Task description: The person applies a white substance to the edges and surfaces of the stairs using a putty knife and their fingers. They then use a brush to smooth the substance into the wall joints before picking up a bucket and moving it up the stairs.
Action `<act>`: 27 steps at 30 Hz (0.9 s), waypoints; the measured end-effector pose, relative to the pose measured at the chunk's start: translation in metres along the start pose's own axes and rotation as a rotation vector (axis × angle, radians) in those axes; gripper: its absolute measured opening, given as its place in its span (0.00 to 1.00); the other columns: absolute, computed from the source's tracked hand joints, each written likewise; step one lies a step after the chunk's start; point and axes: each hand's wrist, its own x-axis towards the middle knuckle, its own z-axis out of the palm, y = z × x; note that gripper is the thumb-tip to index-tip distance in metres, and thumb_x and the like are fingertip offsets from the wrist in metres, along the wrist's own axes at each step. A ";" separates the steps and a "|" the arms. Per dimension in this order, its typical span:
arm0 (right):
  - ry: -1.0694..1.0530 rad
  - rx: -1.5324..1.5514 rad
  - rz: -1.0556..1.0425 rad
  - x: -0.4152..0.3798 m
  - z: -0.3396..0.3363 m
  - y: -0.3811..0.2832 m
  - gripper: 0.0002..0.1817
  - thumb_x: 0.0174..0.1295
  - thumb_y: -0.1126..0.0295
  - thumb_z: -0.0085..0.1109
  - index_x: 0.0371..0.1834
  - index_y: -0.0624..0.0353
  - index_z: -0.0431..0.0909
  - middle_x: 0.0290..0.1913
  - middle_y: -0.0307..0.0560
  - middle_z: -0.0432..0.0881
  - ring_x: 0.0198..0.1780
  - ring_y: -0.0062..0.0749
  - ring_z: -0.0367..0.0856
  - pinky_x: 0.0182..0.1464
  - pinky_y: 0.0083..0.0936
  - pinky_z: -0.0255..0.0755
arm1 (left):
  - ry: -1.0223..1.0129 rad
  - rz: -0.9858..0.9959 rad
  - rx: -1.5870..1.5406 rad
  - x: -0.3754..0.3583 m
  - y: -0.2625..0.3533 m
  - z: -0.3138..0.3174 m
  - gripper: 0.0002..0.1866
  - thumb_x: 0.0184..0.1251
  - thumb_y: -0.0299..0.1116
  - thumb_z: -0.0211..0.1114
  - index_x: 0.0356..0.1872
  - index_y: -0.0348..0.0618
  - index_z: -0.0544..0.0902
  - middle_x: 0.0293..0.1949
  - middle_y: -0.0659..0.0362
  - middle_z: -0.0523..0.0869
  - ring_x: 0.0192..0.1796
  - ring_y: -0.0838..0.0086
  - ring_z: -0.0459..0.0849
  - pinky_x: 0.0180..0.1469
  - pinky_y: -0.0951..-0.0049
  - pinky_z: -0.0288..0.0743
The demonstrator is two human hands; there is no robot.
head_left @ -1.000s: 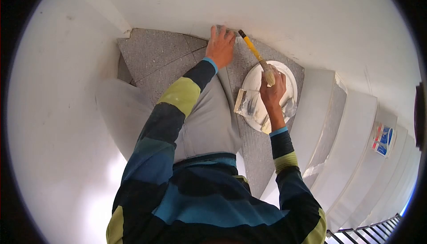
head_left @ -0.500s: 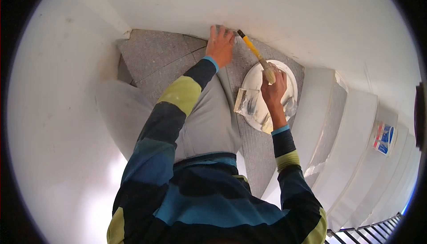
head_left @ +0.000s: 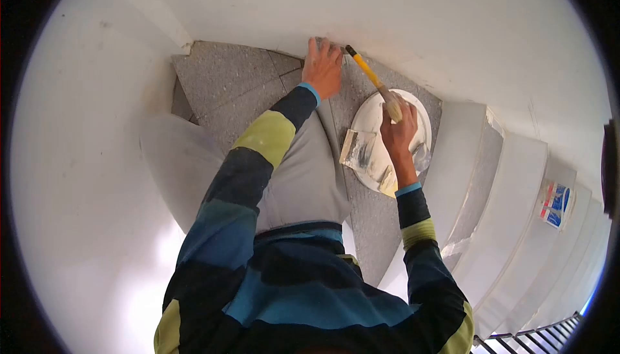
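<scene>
My left hand [head_left: 321, 73] is at the foot of the white wall, its bent fingers a little apart. They press on a flat grey piece [head_left: 341, 49] along the wall's base; its kind is hard to tell. My right hand [head_left: 400, 127] is over a round white lid [head_left: 423, 114] smeared with pale paste. It is closed at the bristle end of a paintbrush [head_left: 366, 69] with a yellow, black-tipped handle that slants toward the wall. Part of the grip is hidden. On the lid's left edge rests a wide, paste-stained blade [head_left: 357, 149].
Grey speckled tiles [head_left: 236, 73] form the landing under my bent legs [head_left: 297, 186]. White-edged stairs [head_left: 481, 154] fall away to the right. A blue, red and white bucket [head_left: 555, 204] stands on a lower step, with a black railing [head_left: 536, 338] at lower right.
The bristle end of the paintbrush and my right hand have shifted very slightly right. My left hand stays at the wall's base, and the view has moved a little.
</scene>
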 end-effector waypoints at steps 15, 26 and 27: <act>-0.025 0.031 0.008 -0.003 0.000 0.005 0.16 0.50 0.75 0.61 0.44 0.61 0.74 0.40 0.51 0.80 0.40 0.49 0.76 0.44 0.37 0.71 | 0.068 0.019 -0.014 0.001 0.002 0.002 0.30 0.49 0.40 0.60 0.57 0.41 0.72 0.58 0.57 0.69 0.64 0.59 0.59 0.63 0.41 0.45; -0.090 0.043 0.133 -0.005 0.000 0.005 0.16 0.49 0.74 0.62 0.43 0.61 0.75 0.40 0.51 0.80 0.40 0.46 0.77 0.41 0.35 0.72 | 0.042 0.017 0.016 -0.004 0.007 0.009 0.31 0.49 0.38 0.60 0.59 0.44 0.70 0.58 0.58 0.68 0.64 0.59 0.58 0.62 0.41 0.46; -0.094 0.052 0.128 -0.007 -0.003 0.004 0.16 0.49 0.74 0.62 0.43 0.61 0.75 0.40 0.51 0.80 0.40 0.46 0.77 0.41 0.35 0.72 | 0.053 0.011 -0.074 -0.006 0.007 0.014 0.30 0.49 0.37 0.59 0.59 0.44 0.71 0.59 0.58 0.67 0.64 0.59 0.57 0.62 0.41 0.45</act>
